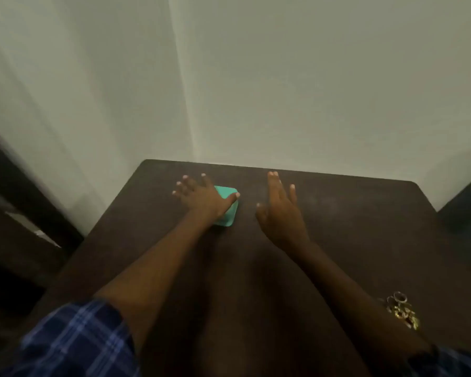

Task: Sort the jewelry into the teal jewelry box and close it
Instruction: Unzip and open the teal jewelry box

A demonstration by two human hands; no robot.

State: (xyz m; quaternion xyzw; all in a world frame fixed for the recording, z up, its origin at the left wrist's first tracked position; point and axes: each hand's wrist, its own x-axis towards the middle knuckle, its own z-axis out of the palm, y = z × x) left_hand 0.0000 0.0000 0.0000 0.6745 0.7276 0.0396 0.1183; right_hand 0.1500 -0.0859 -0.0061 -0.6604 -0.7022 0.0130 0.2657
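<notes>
Here, the left hand (201, 198) is resting spread-fingered over the closed teal jewelry box (227, 206) at frame centre; the right hand (280, 210) is hovering flat, holding nothing. The jewelry (401, 310) (lower right) is risking a forearm sweep.

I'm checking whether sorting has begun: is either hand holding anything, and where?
Nothing is held. The left hand lies spread over the teal box; the right hand is open, empty.

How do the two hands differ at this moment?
The left hand lies over the teal jewelry box, fingers spread; the right hand is beside the box, over bare table, fingers closer together. Both are open and hold nothing, far from the jewelry pile.
</notes>
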